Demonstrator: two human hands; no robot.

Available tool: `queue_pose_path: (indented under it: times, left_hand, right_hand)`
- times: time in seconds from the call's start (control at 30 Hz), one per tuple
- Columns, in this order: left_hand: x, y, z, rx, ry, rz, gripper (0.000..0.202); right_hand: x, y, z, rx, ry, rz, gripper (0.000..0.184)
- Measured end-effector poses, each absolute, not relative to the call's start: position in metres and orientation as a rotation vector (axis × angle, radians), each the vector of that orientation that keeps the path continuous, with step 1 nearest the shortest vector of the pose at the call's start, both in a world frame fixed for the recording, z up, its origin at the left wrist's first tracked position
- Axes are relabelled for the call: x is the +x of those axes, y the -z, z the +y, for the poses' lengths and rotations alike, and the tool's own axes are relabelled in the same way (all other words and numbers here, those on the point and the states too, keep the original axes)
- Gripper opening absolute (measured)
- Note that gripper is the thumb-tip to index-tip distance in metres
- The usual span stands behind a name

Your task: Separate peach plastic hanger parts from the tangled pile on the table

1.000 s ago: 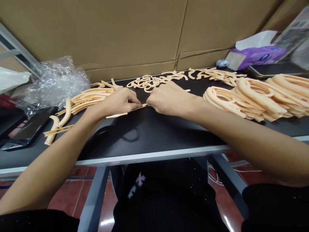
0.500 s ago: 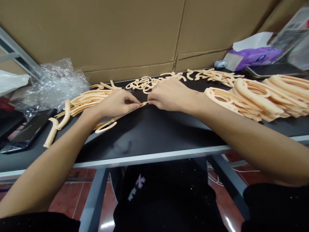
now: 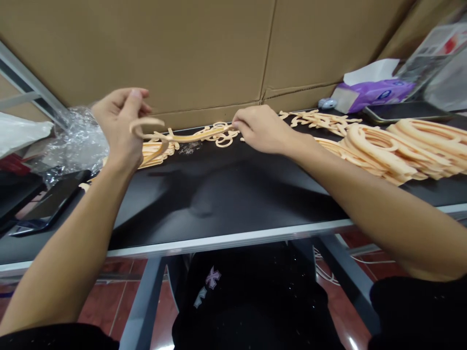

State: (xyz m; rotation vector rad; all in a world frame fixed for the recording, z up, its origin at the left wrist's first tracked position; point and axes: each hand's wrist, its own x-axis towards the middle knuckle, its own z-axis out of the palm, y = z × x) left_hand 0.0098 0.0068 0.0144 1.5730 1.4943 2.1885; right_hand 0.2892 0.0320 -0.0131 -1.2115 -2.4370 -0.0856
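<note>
My left hand (image 3: 118, 121) is raised above the left part of the black table (image 3: 226, 194), fingers pinched on the curved end of a long peach-coloured plastic strip (image 3: 175, 137). My right hand (image 3: 260, 129) is closed on the other end of that strip, low over the table near the back. The strip hangs stretched between the two hands. Under the left hand lies a pile of curved peach strips (image 3: 155, 150). Small curly peach offcuts (image 3: 221, 136) lie by the right hand.
Stacked peach rings (image 3: 394, 150) fill the right of the table. Cardboard (image 3: 219, 53) walls the back. Crumpled clear plastic (image 3: 76, 138) and a dark phone (image 3: 54, 199) lie at the left; a purple tissue pack (image 3: 375, 90) and a tray (image 3: 404, 113) sit back right.
My left hand has lifted up and to the left, drawing the strip away from the right hand. My right hand has shifted a little toward the back of the table.
</note>
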Motion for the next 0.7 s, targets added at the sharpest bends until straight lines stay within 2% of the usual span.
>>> queue_pose_path:
  times: [0.17, 0.2, 0.3, 0.43, 0.57, 0.7]
  left_hand:
    - [0.016, -0.013, -0.016, 2.033, -2.462, 1.486, 0.025]
    - [0.021, -0.009, -0.022, 2.197, -2.409, 1.433, 0.022]
    - [0.039, 0.005, -0.034, 2.5, -1.889, 1.363, 0.019]
    - [0.054, 0.021, -0.029, 2.325, -1.521, 1.445, 0.037]
    - [0.052, 0.025, -0.014, 1.936, -1.479, 1.399, 0.056]
    - [0.048, 0.02, -0.007, 1.583, -1.53, 1.242, 0.048]
  right_hand:
    - [0.29, 0.006, 0.033, -1.314, -0.092, -2.165, 0.037]
    - [0.289, 0.005, 0.031, -1.307, -0.118, -2.136, 0.035]
    - [0.287, 0.003, 0.027, -1.244, -0.202, -2.085, 0.032]
    - [0.282, 0.006, 0.022, -1.133, -0.3, -2.052, 0.029]
    - [0.28, 0.009, 0.018, -1.074, -0.325, -2.082, 0.025]
    - [0.28, 0.012, 0.022, -1.074, -0.296, -2.108, 0.025]
